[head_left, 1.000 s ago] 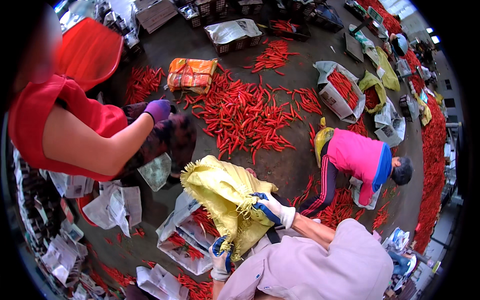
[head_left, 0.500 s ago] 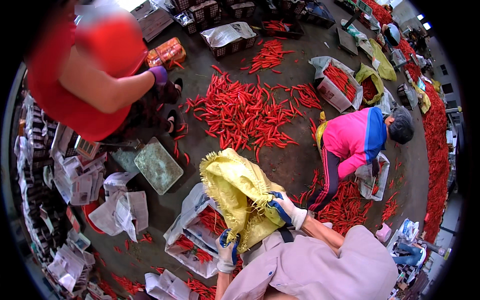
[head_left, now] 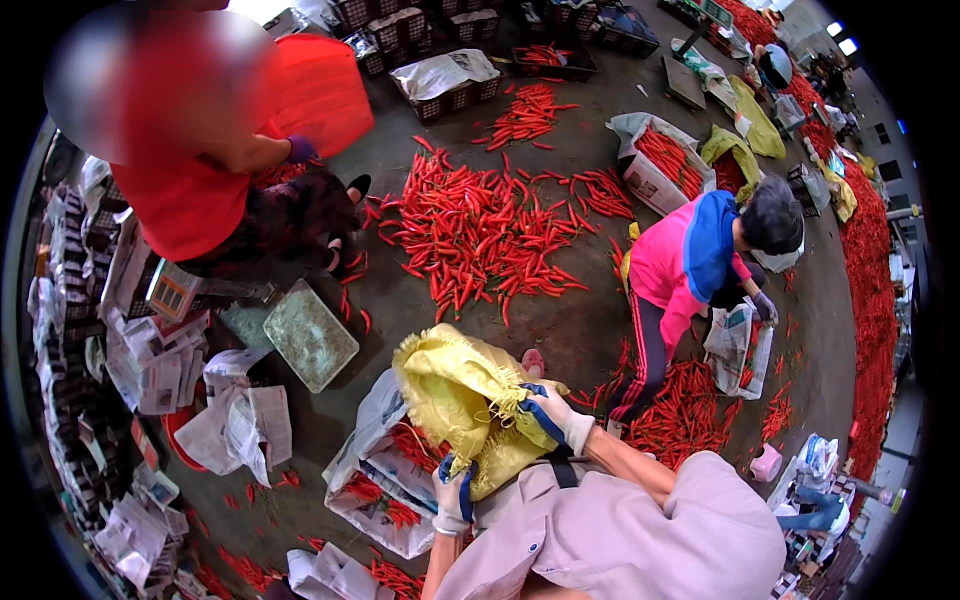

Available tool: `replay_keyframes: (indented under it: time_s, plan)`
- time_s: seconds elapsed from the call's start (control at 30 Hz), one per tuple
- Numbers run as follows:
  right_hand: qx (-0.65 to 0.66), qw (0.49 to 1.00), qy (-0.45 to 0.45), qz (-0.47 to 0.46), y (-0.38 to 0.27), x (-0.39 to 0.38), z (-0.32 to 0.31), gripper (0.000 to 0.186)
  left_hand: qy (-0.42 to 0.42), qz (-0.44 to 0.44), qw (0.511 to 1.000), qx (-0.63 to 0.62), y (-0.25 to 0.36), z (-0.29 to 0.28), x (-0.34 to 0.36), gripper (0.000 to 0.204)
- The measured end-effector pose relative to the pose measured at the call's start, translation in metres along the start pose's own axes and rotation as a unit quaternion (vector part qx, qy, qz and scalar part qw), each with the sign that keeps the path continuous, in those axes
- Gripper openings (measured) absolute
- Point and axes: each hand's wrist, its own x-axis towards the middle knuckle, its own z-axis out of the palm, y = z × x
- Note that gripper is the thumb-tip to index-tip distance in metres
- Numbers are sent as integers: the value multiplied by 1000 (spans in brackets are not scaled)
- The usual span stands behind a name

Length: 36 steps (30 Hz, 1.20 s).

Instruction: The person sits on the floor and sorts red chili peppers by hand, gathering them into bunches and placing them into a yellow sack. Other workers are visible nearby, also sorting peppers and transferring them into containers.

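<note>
A frayed yellow woven sack [head_left: 460, 380] fills the lower middle, its mouth folded and crumpled. My left hand [head_left: 452, 498], in a white and blue glove, grips its lower left edge. My right hand [head_left: 553, 418], gloved likewise, holds the sack's right edge. Just left of the sack is a paper-lined white container [head_left: 365, 455] with red chillies [head_left: 405, 512] inside. A large loose heap of red chillies [head_left: 470, 230] lies on the floor beyond.
A person in red [head_left: 180, 205] bends at upper left. A person in pink and blue [head_left: 670, 260] stoops at right over a lined container [head_left: 730, 345]. A scale tray [head_left: 310, 335], newspapers [head_left: 245, 425], crates [head_left: 445, 95] and filled sacks [head_left: 670, 160] surround us.
The sack's frayed top has shifted a little. The person in red has bent further away from me. The co-worker in pink has shifted, a gloved hand now showing above the container.
</note>
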Motion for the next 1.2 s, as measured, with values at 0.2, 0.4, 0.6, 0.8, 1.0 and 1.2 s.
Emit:
replay_keyframes:
  time_s: [0.2,0.4,0.6,0.8,1.0,1.2]
  plan:
    - [-68,992,105,-21,82,46,-65,17,19,-150,987,-46,-76,10,36,27]
    - [-314,938,144,-4,95,50,-113,28,-3,-148,989,-29,-78,59,49,23]
    - [-376,911,168,-15,92,36,-119,31,-63,-78,991,92,-86,78,59,29]
    - [-239,961,129,-47,119,49,-139,27,-27,-99,991,84,-99,63,63,33]
    - [-362,920,147,-34,112,50,-147,35,-34,-122,991,40,-116,58,75,33]
    - [-293,943,159,-8,116,53,-169,37,-65,-114,991,17,-103,83,79,29]
